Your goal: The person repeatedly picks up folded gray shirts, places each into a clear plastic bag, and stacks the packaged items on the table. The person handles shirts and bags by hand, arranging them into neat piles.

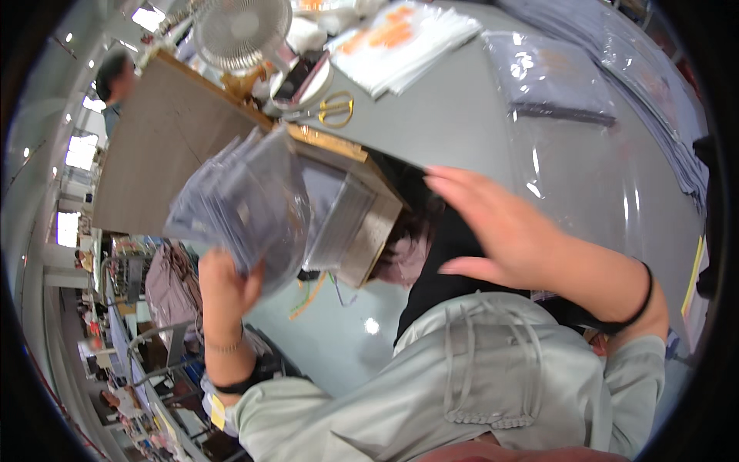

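My left hand (225,289) is closed round the lower edge of a bundle of grey-blue folded garments in clear plastic bags (242,204). The bundle hangs tilted in front of an open wooden box (369,254) beside the table. Inside that box stand more clear-bagged pieces (339,219), partly hidden by the bundle. My right hand (500,227) hovers over the near table edge with nothing in it, its fingers stretched out and the thumb apart.
On the grey table (431,123) lie yellow-handled scissors (336,109), a white fan (242,31), white bags with orange print (408,38) and a bagged grey-blue garment (546,77). Long grey-blue cloth piles (654,85) line the far right. Another person (115,81) is at the far left.
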{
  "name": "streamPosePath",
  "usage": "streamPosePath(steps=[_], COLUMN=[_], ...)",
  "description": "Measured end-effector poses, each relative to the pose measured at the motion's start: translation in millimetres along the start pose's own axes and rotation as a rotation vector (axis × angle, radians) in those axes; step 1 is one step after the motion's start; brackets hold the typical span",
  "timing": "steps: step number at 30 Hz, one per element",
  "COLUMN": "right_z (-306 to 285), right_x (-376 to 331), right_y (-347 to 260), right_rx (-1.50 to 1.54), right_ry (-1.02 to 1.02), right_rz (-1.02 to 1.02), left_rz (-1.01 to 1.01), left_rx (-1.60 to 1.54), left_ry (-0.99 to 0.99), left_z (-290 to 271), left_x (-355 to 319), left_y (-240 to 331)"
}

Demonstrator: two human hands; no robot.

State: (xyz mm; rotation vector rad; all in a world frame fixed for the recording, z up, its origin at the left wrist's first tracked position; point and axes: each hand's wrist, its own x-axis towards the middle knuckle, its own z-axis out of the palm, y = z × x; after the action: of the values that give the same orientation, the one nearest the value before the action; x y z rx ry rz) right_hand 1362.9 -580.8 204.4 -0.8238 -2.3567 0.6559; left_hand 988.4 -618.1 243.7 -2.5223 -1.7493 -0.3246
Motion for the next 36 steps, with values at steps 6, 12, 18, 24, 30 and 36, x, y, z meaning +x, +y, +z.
streamPosePath(steps=[6, 12, 18, 24, 30, 36], right_z=[1.9, -50.4, -54.7, -58.8, -58.5, -59.4], right_x=[35.4, -46.0, -106.7, -139.1, -149.8, -145.1], right_y=[-2.5, 1.3, 0.6, -8.0, -11.5, -12.2], right_rx=[-0.205, -0.311, -0.443, -0.686, -0.775, -0.748], right_ry=[0.537, 0.606, 0.905, 0.987, 1.002, 1.099], right_rz=[-0.164, -0.225, -0.24, -0.403, -0.408, -0.462], left_rz=[0.399, 0.658, 0.763, 0.75, 0.696, 0.832], left_rx=[0.189, 0.088, -0.071, -0.239, -0.257, -0.088], left_ry=[0.223, 0.255, 0.221, 0.207, 0.187, 0.31], left_z=[-47.3, -36.8, -37.9, -48.3, -52.1, -53.0], left_x=[4.5, 41.9, 67.8, 72.1, 65.6, 63.8], left_y=[88.3, 138.0, 181.3, 206.2, 216.4, 218.2])
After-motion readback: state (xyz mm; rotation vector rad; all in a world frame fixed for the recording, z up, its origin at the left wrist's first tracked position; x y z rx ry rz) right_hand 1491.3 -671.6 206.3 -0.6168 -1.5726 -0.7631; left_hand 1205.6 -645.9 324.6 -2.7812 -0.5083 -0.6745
